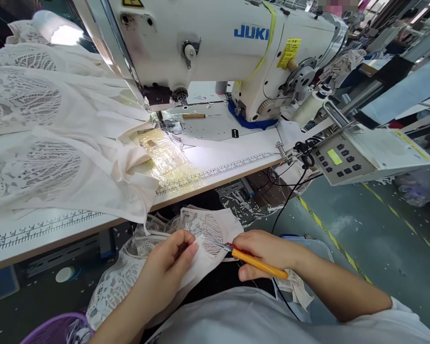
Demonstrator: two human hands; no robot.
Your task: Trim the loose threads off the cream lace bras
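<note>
My left hand (174, 260) pinches the edge of a white lace garment piece (208, 227) between thumb and fingers, over my lap. In my right hand (260, 253) are thread snips (260, 264) with an orange handle and a bit of red by the fingers. Their thin metal tip points left and lies at the lace, close to my left fingertips. More white lace fabric (114, 277) hangs below and left of my left hand. Whether the blades are touching a thread is too small to make out.
A white sewing machine (208, 43) stands on the table, whose front edge carries a printed ruler (215, 172). White lace pieces (50, 167) are heaped at the left. A control box (344, 157) juts out right. A purple basket (53, 329) and a plastic bin (322, 248) stand below.
</note>
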